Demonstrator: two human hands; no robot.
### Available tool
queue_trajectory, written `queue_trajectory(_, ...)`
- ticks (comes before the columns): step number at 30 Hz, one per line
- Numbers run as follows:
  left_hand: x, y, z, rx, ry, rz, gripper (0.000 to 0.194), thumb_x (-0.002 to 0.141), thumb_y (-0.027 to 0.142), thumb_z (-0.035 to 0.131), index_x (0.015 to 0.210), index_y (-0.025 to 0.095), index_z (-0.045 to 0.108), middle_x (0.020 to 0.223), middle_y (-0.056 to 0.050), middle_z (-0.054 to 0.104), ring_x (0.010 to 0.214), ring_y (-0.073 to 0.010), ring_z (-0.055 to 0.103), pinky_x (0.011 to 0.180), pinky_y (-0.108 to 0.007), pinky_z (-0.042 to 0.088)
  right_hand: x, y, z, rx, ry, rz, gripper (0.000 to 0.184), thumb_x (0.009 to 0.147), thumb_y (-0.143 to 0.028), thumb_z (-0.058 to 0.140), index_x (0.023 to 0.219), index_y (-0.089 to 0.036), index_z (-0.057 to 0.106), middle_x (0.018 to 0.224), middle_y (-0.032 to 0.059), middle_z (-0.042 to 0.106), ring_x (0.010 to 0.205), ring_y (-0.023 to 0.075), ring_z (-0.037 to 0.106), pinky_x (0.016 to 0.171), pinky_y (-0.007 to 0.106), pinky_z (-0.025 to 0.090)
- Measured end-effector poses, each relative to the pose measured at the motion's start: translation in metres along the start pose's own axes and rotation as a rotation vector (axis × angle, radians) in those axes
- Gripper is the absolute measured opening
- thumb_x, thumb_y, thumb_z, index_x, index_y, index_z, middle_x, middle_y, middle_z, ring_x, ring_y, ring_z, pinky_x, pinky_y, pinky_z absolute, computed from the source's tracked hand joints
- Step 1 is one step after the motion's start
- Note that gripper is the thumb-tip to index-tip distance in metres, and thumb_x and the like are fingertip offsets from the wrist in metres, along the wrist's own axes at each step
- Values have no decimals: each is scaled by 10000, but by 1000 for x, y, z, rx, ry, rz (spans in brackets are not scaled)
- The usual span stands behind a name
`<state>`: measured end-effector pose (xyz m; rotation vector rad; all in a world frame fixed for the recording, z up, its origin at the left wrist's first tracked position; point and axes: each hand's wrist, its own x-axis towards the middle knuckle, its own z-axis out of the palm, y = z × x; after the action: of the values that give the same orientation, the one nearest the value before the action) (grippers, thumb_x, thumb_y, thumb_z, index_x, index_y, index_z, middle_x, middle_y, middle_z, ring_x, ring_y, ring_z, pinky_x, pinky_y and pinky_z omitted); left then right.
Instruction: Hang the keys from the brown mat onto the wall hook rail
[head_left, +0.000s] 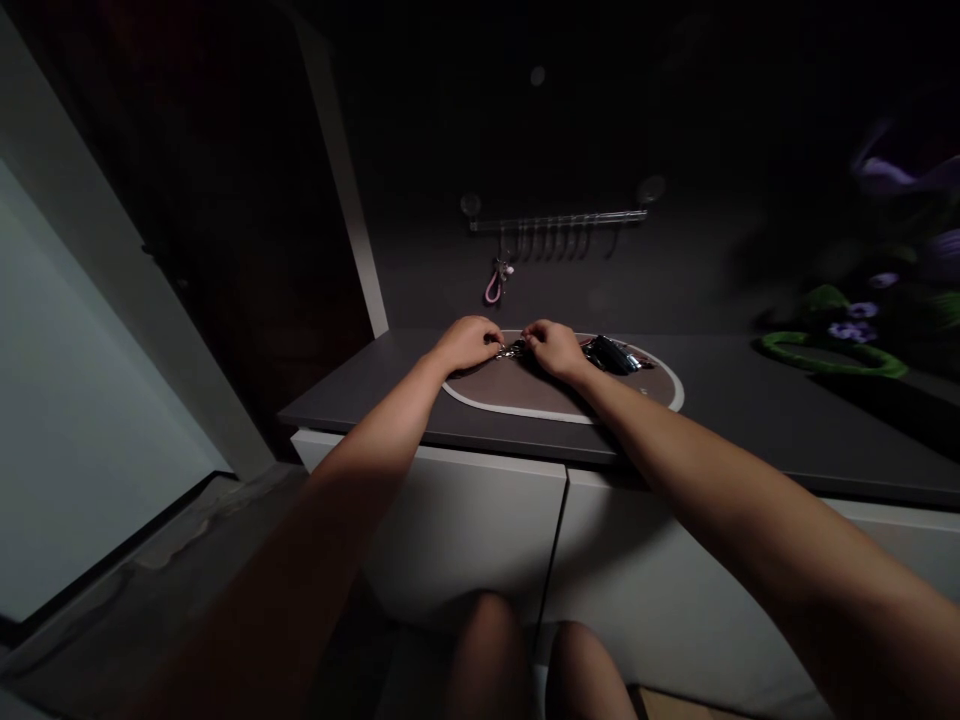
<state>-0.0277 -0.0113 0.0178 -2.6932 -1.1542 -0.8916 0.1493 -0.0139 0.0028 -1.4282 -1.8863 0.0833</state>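
Observation:
My left hand (466, 344) and my right hand (553, 350) meet above an oval brown mat (525, 395) with a pale rim. Between their fingertips is a small metal key ring (512, 351), which both hands seem to pinch. Part of it is hidden by my fingers. A black key fob with a shiny metal part (611, 354) lies on the mat, just beyond my right hand and not touched by it.
The mat lies on a dark grey countertop (360, 405) above white cabinet doors (465, 530). A wall rail with hooks (559, 220) holds a pink loop keychain (493, 288). A green loop (832, 355) and purple flowers (851, 330) sit at right.

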Motion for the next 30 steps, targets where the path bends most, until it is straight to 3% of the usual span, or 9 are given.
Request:
queue_trajectory(6, 1, 6, -3, -146, 126, -172, 189, 708, 205, 548, 826, 159, 688, 859, -27, 679, 807, -133, 583, 777, -245, 424, -3, -3, -2, 7, 2, 5, 205, 776, -172, 496, 913, -159, 648, 904, 74, 666, 860, 170, 586, 808, 260, 404)
queue_trajectory(11, 1, 8, -6, -273, 175, -228, 177, 697, 213, 578, 810, 139, 692, 795, -36, 683, 742, -128, 590, 742, -247, 438, -3, -2, -2, 24, 13, -11, 209, 773, -172, 490, 911, -161, 647, 917, 73, 665, 866, 171, 586, 807, 261, 407)
queue_trajectory(19, 4, 9, -6, -656, 279, -356, 195, 645, 224, 637, 797, 111, 687, 699, -48, 673, 564, -102, 559, 602, -241, 452, -4, -4, -3, 98, 42, -58, 247, 772, -209, 489, 973, -165, 626, 890, 61, 663, 819, 155, 588, 784, 273, 423)
queue_trajectory(30, 7, 3, -6, -1009, 391, -412, 302, 542, 294, 722, 772, 105, 674, 662, -31, 652, 584, -105, 553, 581, -237, 430, -10, -16, -9, 316, 74, -211, 232, 802, -278, 440, 932, -166, 597, 873, 42, 637, 813, 158, 562, 770, 294, 413)
